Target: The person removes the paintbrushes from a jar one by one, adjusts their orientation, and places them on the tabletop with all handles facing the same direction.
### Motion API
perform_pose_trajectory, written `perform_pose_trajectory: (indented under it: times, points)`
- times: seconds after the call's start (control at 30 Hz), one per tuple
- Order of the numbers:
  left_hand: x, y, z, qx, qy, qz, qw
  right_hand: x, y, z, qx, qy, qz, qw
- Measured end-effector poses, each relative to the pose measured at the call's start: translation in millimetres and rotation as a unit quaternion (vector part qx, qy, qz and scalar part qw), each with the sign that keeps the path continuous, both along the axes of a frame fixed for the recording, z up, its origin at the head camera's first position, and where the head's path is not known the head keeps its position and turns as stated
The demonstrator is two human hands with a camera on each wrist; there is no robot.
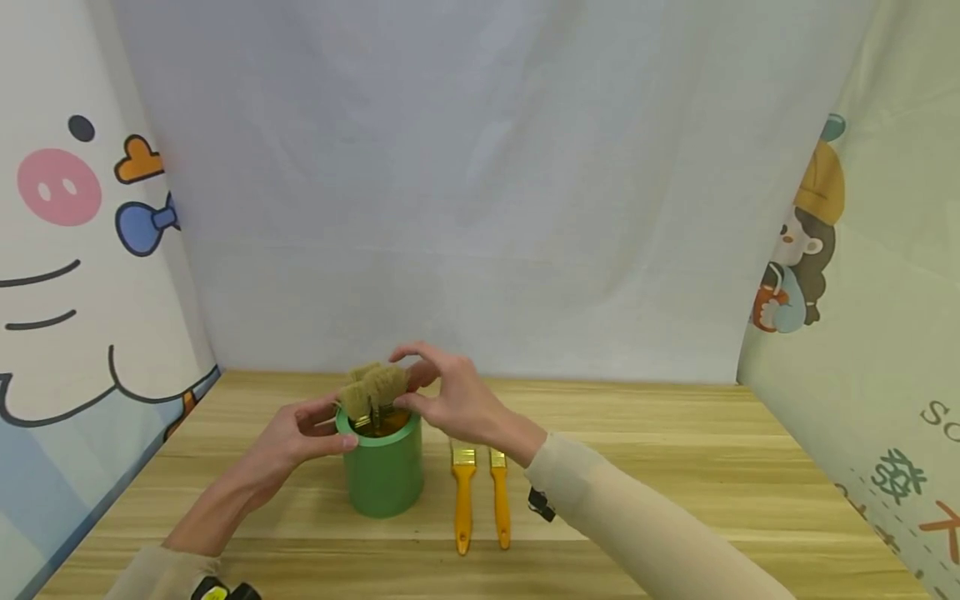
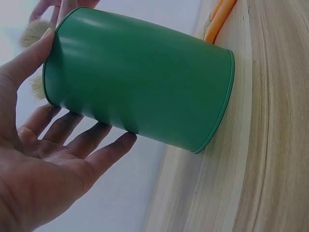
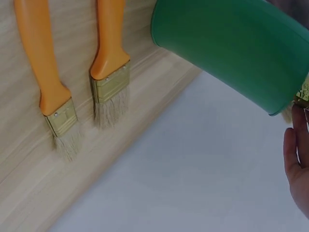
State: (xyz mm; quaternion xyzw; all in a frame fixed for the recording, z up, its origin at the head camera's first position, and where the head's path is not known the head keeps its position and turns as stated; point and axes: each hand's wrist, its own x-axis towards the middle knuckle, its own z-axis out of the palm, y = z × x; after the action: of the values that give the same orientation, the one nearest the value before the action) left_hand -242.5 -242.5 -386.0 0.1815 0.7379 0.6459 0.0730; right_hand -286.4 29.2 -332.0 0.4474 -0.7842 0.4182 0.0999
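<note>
A green cylindrical pot (image 1: 384, 475) stands upright on the table. Several paintbrushes (image 1: 386, 385) are in it, pale bristles up and metal ferrules partly showing; their handles are mostly hidden inside. My left hand (image 1: 287, 437) holds the pot near its rim, the thumb on the near side and the fingers spread along the other side in the left wrist view. At the right of the rim, my right hand (image 1: 459, 402) pinches one brush around its bristles and ferrule (image 3: 303, 93). Its index finger is raised off the bristles.
Two orange-handled paintbrushes, a wider one (image 1: 463, 500) and a narrower one (image 1: 501, 500), lie on the wooden table (image 1: 645, 467) right of the pot, handles towards me. A pale cloth (image 1: 480, 208) hangs behind the table, with printed cloths at both sides.
</note>
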Motion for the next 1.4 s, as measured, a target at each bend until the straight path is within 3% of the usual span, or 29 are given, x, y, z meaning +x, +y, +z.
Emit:
perform_pose_trajectory:
  times: [0.5, 1.03, 1.4]
  points:
    - [-0.4, 1.6, 2.2, -0.005, -0.013, 0.007, 0.9999, -0.9, 2.4, 30.8, -0.098, 0.018, 0.033, 0.994]
    - [-2.7, 1.2, -0.2, -0.009, -0.015, 0.009, 0.9998, 0.1, 12.7, 67.7, -0.17, 0.085, 0.058, 0.98]
    - [-1.3, 1.3, 0.3, -0.013, -0.009, 0.012, 0.9998, 4.2, 33.1, 78.3, -0.187, 0.091, 0.036, 0.978]
